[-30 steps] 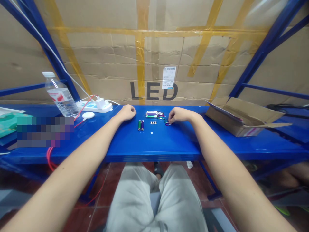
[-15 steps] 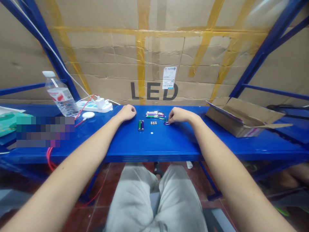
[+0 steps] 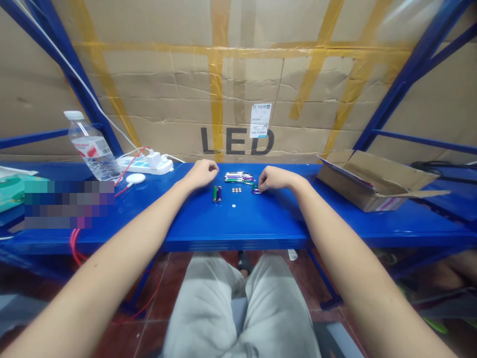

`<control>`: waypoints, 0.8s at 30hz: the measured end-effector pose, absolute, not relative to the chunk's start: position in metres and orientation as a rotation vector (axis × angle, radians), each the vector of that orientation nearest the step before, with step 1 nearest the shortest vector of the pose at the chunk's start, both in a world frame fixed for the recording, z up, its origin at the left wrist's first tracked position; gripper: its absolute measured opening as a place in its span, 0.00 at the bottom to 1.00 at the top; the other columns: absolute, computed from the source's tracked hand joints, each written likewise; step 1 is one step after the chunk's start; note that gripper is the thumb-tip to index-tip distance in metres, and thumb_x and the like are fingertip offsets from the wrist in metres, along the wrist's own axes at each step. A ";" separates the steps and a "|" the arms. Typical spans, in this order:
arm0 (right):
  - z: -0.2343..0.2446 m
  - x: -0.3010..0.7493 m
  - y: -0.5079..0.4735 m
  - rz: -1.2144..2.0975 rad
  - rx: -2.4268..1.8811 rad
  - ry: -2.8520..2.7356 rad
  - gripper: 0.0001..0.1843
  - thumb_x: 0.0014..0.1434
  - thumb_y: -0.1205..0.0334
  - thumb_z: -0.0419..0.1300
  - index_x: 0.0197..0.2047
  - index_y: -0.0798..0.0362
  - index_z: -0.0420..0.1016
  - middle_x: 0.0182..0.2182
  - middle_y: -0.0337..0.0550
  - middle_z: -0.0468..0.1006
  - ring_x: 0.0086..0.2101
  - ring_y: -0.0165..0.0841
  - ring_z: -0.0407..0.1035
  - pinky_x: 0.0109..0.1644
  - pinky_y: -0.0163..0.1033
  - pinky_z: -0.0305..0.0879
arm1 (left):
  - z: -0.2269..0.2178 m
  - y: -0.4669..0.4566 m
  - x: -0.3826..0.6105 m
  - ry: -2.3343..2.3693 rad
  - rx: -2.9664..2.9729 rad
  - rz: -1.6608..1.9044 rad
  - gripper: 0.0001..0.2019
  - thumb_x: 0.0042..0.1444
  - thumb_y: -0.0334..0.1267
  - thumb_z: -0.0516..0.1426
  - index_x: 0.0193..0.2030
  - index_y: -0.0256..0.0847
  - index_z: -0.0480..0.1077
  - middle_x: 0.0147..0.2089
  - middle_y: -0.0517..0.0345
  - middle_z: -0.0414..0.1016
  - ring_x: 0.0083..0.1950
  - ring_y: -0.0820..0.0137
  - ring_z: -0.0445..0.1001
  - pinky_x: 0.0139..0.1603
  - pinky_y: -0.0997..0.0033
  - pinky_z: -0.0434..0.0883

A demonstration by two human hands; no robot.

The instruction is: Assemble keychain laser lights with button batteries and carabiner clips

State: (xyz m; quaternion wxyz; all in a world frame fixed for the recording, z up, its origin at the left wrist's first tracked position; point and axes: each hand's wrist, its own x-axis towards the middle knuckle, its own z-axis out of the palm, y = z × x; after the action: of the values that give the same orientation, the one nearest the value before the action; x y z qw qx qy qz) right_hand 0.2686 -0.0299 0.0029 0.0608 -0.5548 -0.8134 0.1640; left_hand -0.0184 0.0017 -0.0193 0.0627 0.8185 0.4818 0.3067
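Both my arms reach across a blue metal shelf (image 3: 238, 223). My left hand (image 3: 201, 173) rests curled on the shelf with nothing visible in it, just left of a row of small coloured keychain torches (image 3: 238, 176). My right hand (image 3: 273, 178) is curled at the right end of that row, its fingertips pinched on a small coloured clip or ring (image 3: 256, 190). Between the hands lie a green and a purple torch (image 3: 216, 194), a short line of button cells (image 3: 236, 189) and one loose button cell (image 3: 233, 205).
A water bottle (image 3: 93, 149), a white power strip (image 3: 143, 163) with cables and a white puck (image 3: 135, 178) stand at the left. An open cardboard box (image 3: 372, 180) sits on the right. Taped cardboard marked LED (image 3: 238, 141) closes the back.
My left hand has slid a little to the right, toward the row of torches. My right hand has stayed by the clip, shifting slightly left.
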 end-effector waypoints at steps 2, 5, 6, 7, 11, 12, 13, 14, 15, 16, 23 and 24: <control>0.003 0.268 -0.031 0.510 -1.667 -2.464 0.06 0.46 0.62 0.67 0.30 0.55 0.83 0.30 0.42 0.83 0.33 0.36 0.74 0.36 0.37 0.65 | -0.019 -0.003 -0.008 1.345 2.540 0.924 0.11 0.54 0.32 0.55 0.37 0.41 0.79 0.40 0.53 0.82 0.43 0.63 0.78 0.48 0.64 0.72; 0.003 0.268 -0.031 0.514 -1.652 -2.463 0.07 0.45 0.62 0.68 0.29 0.55 0.82 0.29 0.41 0.82 0.32 0.36 0.74 0.36 0.37 0.65 | -0.021 -0.005 0.008 1.236 2.635 0.859 0.10 0.57 0.34 0.56 0.38 0.41 0.80 0.41 0.53 0.81 0.44 0.63 0.77 0.49 0.64 0.72; 0.003 0.268 -0.031 0.519 -1.645 -2.466 0.07 0.45 0.62 0.68 0.29 0.55 0.82 0.29 0.41 0.82 0.32 0.36 0.74 0.35 0.37 0.64 | -0.021 -0.004 0.013 1.224 2.669 0.828 0.10 0.58 0.35 0.56 0.38 0.41 0.80 0.42 0.53 0.81 0.44 0.63 0.77 0.49 0.63 0.72; 0.002 0.268 -0.030 0.528 -1.636 -2.471 0.07 0.45 0.62 0.67 0.29 0.54 0.82 0.29 0.41 0.82 0.32 0.36 0.73 0.35 0.37 0.64 | -0.022 -0.004 0.017 1.222 2.702 0.795 0.10 0.58 0.36 0.56 0.39 0.41 0.81 0.42 0.52 0.81 0.44 0.63 0.77 0.49 0.63 0.72; 0.002 0.268 -0.030 0.559 -1.601 -2.499 0.08 0.45 0.61 0.66 0.30 0.54 0.83 0.29 0.39 0.82 0.31 0.35 0.73 0.35 0.36 0.64 | -0.023 0.002 0.026 1.260 2.789 0.675 0.11 0.58 0.37 0.58 0.41 0.41 0.82 0.43 0.51 0.80 0.44 0.61 0.76 0.49 0.63 0.72; 0.002 0.268 -0.030 0.558 -1.596 -2.503 0.08 0.45 0.61 0.66 0.30 0.54 0.83 0.28 0.39 0.82 0.31 0.35 0.73 0.35 0.36 0.64 | -0.024 0.003 0.027 1.269 2.797 0.650 0.10 0.58 0.37 0.58 0.40 0.42 0.82 0.43 0.51 0.81 0.44 0.61 0.76 0.48 0.63 0.72; 0.003 0.268 -0.031 0.555 -1.596 -2.505 0.08 0.45 0.61 0.66 0.30 0.54 0.83 0.28 0.39 0.82 0.31 0.35 0.72 0.34 0.36 0.63 | -0.024 0.005 0.027 1.277 2.800 0.629 0.10 0.57 0.36 0.59 0.40 0.42 0.82 0.43 0.51 0.81 0.45 0.60 0.77 0.48 0.63 0.72; 0.003 0.268 -0.031 0.551 -1.601 -2.504 0.07 0.45 0.61 0.66 0.29 0.54 0.83 0.28 0.39 0.82 0.31 0.34 0.72 0.34 0.36 0.63 | -0.024 0.006 0.026 1.285 2.797 0.615 0.10 0.56 0.36 0.59 0.40 0.42 0.82 0.43 0.51 0.81 0.45 0.60 0.77 0.48 0.64 0.72; 0.004 0.268 -0.032 0.548 -1.607 -2.500 0.07 0.44 0.61 0.66 0.29 0.54 0.82 0.28 0.39 0.82 0.31 0.34 0.72 0.34 0.36 0.63 | -0.024 0.007 0.026 1.293 2.790 0.607 0.09 0.55 0.35 0.59 0.39 0.42 0.82 0.43 0.51 0.81 0.45 0.61 0.77 0.48 0.64 0.71; 0.005 0.268 -0.033 0.548 -1.614 -2.496 0.07 0.44 0.61 0.66 0.29 0.54 0.82 0.28 0.39 0.82 0.30 0.34 0.72 0.34 0.36 0.63 | -0.024 0.008 0.025 1.301 2.781 0.602 0.09 0.55 0.35 0.60 0.39 0.42 0.82 0.43 0.52 0.81 0.45 0.61 0.77 0.48 0.65 0.71; 0.006 0.272 -0.031 0.523 -1.504 -2.442 0.08 0.48 0.63 0.63 0.33 0.55 0.82 0.31 0.41 0.82 0.34 0.34 0.73 0.37 0.36 0.64 | -0.023 0.005 0.024 1.306 2.679 0.604 0.05 0.52 0.36 0.61 0.33 0.41 0.79 0.35 0.55 0.81 0.39 0.65 0.77 0.42 0.67 0.70; 0.006 0.272 -0.030 0.500 -1.486 -2.414 0.09 0.49 0.64 0.62 0.33 0.55 0.82 0.31 0.42 0.82 0.34 0.34 0.73 0.38 0.36 0.65 | -0.023 0.004 0.024 1.311 2.664 0.611 0.04 0.52 0.36 0.61 0.33 0.41 0.78 0.35 0.56 0.81 0.39 0.65 0.77 0.42 0.67 0.70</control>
State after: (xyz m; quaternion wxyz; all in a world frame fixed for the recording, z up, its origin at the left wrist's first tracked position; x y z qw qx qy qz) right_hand 0.2723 -0.0298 0.0058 0.1313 -0.5117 -0.8314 0.1720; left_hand 0.0244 0.0044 -0.0227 0.0551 0.8776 0.4317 0.2011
